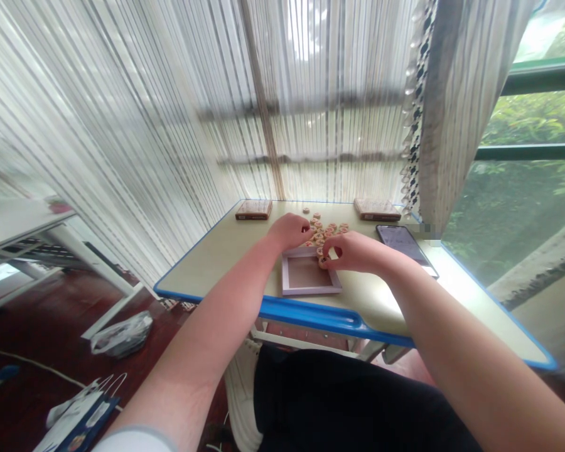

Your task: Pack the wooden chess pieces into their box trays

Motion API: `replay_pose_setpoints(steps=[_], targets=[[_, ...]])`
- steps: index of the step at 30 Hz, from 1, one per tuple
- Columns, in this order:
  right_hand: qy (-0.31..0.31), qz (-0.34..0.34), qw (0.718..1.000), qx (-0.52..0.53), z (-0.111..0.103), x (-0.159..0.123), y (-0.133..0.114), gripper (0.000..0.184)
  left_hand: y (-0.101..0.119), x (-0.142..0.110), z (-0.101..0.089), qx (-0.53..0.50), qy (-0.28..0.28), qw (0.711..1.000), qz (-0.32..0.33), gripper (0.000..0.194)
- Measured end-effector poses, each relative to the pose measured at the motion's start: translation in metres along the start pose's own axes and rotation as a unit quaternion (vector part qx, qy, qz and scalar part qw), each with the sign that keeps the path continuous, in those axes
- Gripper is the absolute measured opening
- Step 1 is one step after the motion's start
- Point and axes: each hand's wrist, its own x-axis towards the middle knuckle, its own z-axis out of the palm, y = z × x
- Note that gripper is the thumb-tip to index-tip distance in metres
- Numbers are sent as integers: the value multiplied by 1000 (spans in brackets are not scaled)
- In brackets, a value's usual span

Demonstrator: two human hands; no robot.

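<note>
Small round wooden pieces with markings, like Chinese chess pieces [331,228], lie in a loose heap on the table. In front of them is a shallow, open, pale box [286,276] with a brown bottom. My right hand [358,251] pinches a chess piece [323,261] between thumb and fingers, over the box's far right corner. Another piece shows just beyond it. At the left edge of the heap is my left hand [288,231], its fingers curled in; whatever they hold is hidden.
The pale table [202,257] has a raised blue edge. Two flat boxes stand at its back, one left [254,209] and one right [377,209]. A phone [405,246] lies right of my right hand. Striped curtains [329,138] hang behind. Bags [122,336] sit on the floor at left.
</note>
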Motion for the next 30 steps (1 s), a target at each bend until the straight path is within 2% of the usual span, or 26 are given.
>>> replay_pose_setpoints(steps=[18, 22, 24, 27, 30], targets=[[-3, 19, 1000, 5, -1, -1, 0, 28, -5, 3, 4, 22, -14, 1000, -11, 34], [25, 30, 999, 11, -5, -1, 2, 25, -7, 4, 6, 26, -16, 1000, -9, 34], [54, 62, 996, 17, -6, 0, 9, 24, -7, 4, 7, 27, -20, 999, -11, 35], [85, 155, 984, 7, -5, 4, 26, 28, -7, 4, 6, 18, -30, 999, -20, 34], [75, 203, 976, -13, 2, 8, 40, 29, -6, 2, 3, -28, -68, 997, -16, 31]])
